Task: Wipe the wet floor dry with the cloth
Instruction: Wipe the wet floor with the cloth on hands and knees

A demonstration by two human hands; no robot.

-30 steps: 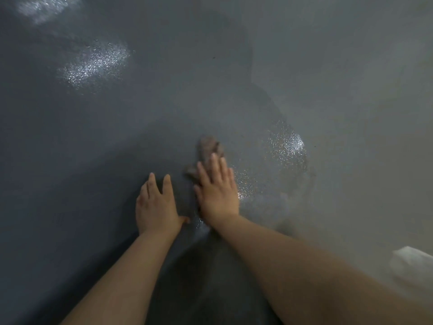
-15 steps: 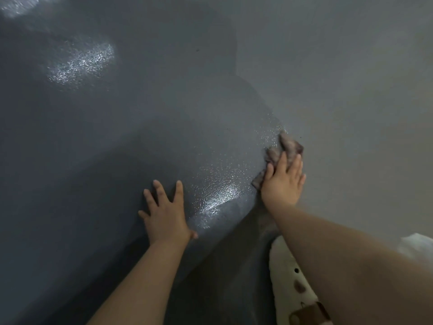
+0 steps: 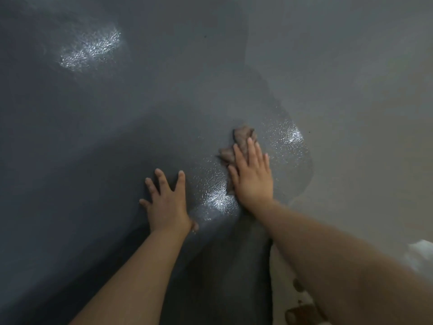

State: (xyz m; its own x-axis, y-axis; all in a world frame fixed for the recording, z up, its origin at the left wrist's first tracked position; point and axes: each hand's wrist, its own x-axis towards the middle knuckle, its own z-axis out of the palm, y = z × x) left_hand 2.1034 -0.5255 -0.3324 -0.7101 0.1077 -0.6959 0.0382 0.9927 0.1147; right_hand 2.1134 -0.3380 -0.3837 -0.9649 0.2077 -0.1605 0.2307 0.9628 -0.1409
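Note:
The floor (image 3: pixel 117 141) is grey and speckled, with a darker wet patch whose glints show between my hands (image 3: pixel 218 200) and to the right of the cloth. A crumpled brownish cloth (image 3: pixel 242 139) lies on the wet patch. My right hand (image 3: pixel 253 177) lies flat on the cloth, fingers together, pressing it to the floor; most of the cloth is hidden under the palm. My left hand (image 3: pixel 167 205) rests flat on the floor to the left, fingers spread, holding nothing.
Drier, lighter floor (image 3: pixel 363 113) spreads to the right of the wet edge. A pale garment with brown marks (image 3: pixel 295 303) shows at the bottom right under my right arm. Another bright reflection (image 3: pixel 91 50) lies far left.
My right hand slid the cloth right to the wet edge, then back left toward the middle. My left hand stayed planted on the floor.

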